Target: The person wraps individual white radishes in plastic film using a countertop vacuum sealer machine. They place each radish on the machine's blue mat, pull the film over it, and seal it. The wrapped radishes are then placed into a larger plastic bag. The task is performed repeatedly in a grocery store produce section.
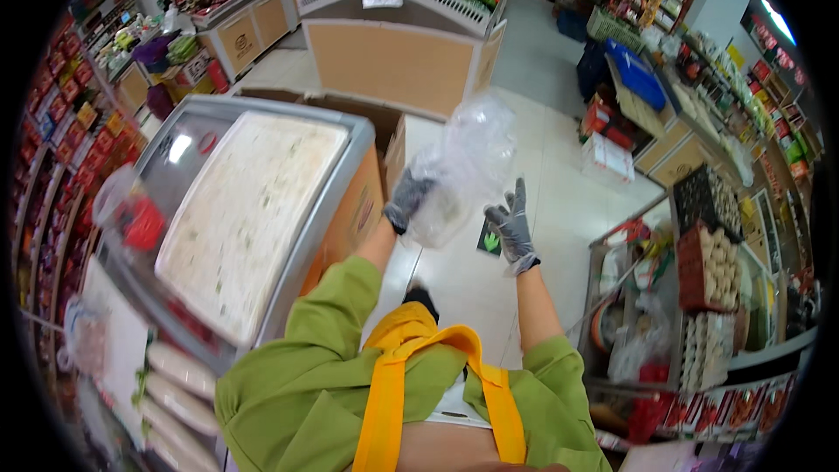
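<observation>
A clear plastic bag is held up in front of me, over the shop floor. My left hand, in a grey glove, grips the bag's left side. My right hand, also grey-gloved, has its fingers spread against the bag's right lower edge. Whatever is inside the bag is too blurred to tell. My green sleeves and yellow apron straps fill the lower middle of the view.
A chest freezer with a frosted sliding lid stands to my left. A produce island lies ahead. Crates of eggs or small round goods stack on a rack to my right. Shelves line both sides.
</observation>
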{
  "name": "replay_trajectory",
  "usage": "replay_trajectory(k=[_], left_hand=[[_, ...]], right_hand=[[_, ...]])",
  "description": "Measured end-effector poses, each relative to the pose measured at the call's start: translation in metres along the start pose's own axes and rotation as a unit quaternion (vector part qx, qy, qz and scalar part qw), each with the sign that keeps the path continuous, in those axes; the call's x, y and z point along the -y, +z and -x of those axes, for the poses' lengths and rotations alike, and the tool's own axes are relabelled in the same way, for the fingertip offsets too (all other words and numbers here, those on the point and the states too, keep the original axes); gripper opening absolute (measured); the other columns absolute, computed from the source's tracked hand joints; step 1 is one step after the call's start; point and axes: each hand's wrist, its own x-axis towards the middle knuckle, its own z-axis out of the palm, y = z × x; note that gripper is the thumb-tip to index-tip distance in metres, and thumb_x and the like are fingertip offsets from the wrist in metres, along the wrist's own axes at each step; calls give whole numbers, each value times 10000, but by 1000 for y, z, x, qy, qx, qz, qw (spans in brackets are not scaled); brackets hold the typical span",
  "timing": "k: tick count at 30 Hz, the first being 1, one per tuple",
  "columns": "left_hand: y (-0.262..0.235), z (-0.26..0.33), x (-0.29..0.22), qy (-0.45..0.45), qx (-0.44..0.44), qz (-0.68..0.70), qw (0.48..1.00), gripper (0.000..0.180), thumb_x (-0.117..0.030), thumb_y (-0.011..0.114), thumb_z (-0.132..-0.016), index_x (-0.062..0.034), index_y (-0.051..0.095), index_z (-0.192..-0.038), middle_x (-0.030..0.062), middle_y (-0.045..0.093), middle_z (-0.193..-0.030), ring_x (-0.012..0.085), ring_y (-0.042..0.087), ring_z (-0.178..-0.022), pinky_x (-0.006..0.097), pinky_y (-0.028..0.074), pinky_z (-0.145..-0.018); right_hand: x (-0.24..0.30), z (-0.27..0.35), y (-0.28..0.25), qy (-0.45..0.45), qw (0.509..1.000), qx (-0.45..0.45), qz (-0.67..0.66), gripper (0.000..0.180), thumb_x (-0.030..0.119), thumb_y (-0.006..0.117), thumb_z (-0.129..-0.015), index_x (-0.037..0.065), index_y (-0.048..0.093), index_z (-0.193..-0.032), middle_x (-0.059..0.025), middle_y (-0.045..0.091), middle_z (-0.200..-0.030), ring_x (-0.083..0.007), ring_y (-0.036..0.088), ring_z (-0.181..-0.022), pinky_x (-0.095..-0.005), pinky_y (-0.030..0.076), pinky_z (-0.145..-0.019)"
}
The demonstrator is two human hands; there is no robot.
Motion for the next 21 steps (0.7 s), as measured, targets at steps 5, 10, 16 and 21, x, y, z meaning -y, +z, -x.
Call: replay_trajectory(k=[5,10,16,21], left_hand=[[28,-138,22,-17,29,-108,994,456,-205,383,-1008,-65,370,-1442,134,469,-1417,257,393,-1337,347,291,-1139],[-32,-177,238,4,-228,580,782,457,-340,368,-1034,-79,408,-1407,103,519,-1334,243,509,-1190,327,399,-1045],[-69,-179,376,66,-474,521,706,477,-391,408,-1013,-82,426,-1376,113,507,-1322,271,497,-1192,339,394,-1028],[-15,-188,364,-100,-740,314,587,441,-368,483,-976,-56,483,-1288,139,541,-1210,292,531,-1121,372,424,-968]], right_hand=[[12,-215,31,-41,985,130,-111,477,65,586,-919,75,441,-1373,-40,548,-1258,-182,532,-1110,-319,472,-924],[-30,-400,177,-80,933,335,105,251,114,604,-927,40,611,-1167,-21,628,-1050,-135,576,-958,-287,494,-833],[-111,-530,367,14,815,512,270,350,363,607,-914,28,670,-996,-95,675,-904,-191,637,-824,-331,506,-725],[-233,-632,450,-165,551,574,583,498,474,521,-923,-3,665,-930,-208,694,-920,-309,679,-896,-375,493,-715]])
